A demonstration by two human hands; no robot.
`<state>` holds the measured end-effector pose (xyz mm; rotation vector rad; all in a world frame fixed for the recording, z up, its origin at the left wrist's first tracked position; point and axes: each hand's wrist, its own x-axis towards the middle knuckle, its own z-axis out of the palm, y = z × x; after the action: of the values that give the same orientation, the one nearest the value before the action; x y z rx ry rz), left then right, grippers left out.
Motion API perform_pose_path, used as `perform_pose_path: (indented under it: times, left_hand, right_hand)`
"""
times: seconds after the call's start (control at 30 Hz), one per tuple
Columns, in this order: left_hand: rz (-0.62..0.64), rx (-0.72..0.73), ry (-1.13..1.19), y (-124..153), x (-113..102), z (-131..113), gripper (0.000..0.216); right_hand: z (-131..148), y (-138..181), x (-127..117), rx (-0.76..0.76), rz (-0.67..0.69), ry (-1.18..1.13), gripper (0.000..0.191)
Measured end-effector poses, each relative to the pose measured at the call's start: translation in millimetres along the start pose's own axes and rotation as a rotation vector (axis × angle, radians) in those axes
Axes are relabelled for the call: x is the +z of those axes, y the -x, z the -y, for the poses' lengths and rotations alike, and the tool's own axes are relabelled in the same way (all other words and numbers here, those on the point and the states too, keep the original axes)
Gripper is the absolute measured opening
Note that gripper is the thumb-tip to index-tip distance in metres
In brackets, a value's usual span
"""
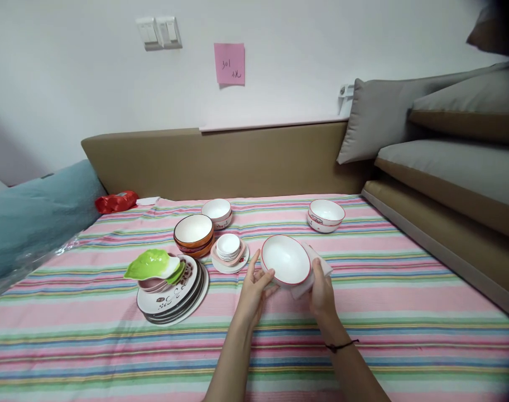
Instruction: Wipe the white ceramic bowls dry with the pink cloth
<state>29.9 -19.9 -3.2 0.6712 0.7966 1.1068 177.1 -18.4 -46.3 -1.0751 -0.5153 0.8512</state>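
A white bowl with a red rim [285, 259] is held up between my two hands, tilted with its inside toward me. My left hand [254, 287] grips the bowl's left side, the thumb at the rim and the fingers beneath. On the right, my right hand [321, 290] is closed on a white cloth [307, 286], which presses against the outside of the bowl. Part of the cloth is hidden behind the bowl. Beyond them, to the right, stands a stack of red-rimmed bowls [326, 215].
To the left are stacked plates [171, 296] topped by green leaf-shaped dishes [154, 264], brown bowls [193, 235], white bowls [216, 212] and small white dishes [228, 245]. Striped cloth [384, 335] covers the surface. Cushions [447, 162] line the right, a padded board [221, 164] the back.
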Motion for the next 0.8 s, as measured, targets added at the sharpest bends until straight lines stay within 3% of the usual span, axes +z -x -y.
perform_pose_path:
  times: [0.2,0.53,0.8]
  left_hand:
    - [0.057,0.094,-0.029,1,3,1,0.105]
    - [0.126,0.302,-0.253,-2,2,1,0.083]
    - [-0.073,0.133,0.016,-6,-7,-9,0.08]
  right_hand:
    - [8,10,8,0.235,-0.064,-0.119,0.06]
    - [17,14,8,0.352,-0.026,-0.18,0.049]
    - [35,3,-14,0.539,0.131,-0.114,0.046]
